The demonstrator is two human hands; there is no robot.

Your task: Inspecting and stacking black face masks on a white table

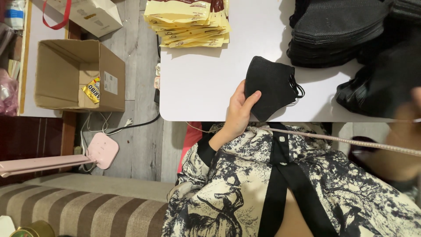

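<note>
A white table (197, 87) is seen at the centre, with rounded corners. A stack of pale yellow packets (190, 22) is laid at its far edge. To the left, on the grey plank floor (140, 131), an open cardboard box (76, 74) is set, and a small yellow wrapper (92, 90) is seen against its side. A white paper bag with red handles (85, 13) is placed beyond the box. A pink lamp base (101, 150) is stood near white cables (105, 125), and its pink arm is stretched leftward. A brown and beige striped cushion (83, 206) is spread along the bottom left, with a gold tin lid (33, 230) at the corner.
</note>
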